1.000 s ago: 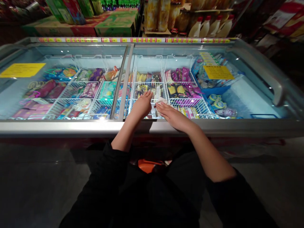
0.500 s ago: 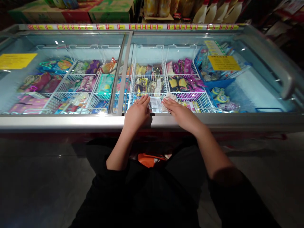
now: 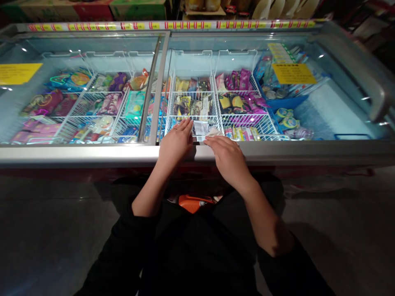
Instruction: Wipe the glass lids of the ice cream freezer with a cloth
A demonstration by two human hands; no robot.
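Under the fingers of my right hand point(image 3: 225, 153) is a pale crumpled cloth point(image 3: 214, 132), pressed against the glass lid near the front edge of a chest freezer point(image 3: 129, 155). The palm covers part of the cloth. My left hand point(image 3: 178, 139) lies with fingers stretched forward and a ring on one finger, resting at the front rim and glass left of the cloth. Below the glass, wire baskets point(image 3: 193, 93) hold bagged frozen goods, and a white packet point(image 3: 201, 128) shows between my hands.
A sliding lid frame point(image 3: 161, 82) crosses the freezer left of my hands. Yellow notices point(image 3: 294, 74) sit on the glass at both sides. A curved handle point(image 3: 381, 102) is at the far right. Price labels point(image 3: 188, 25) run along the back; an orange object point(image 3: 195, 203) is low before me.
My right hand has drawn the cloth nearer and slightly left, toward the front rim. My left hand stays almost in place. The view has tilted down a little.
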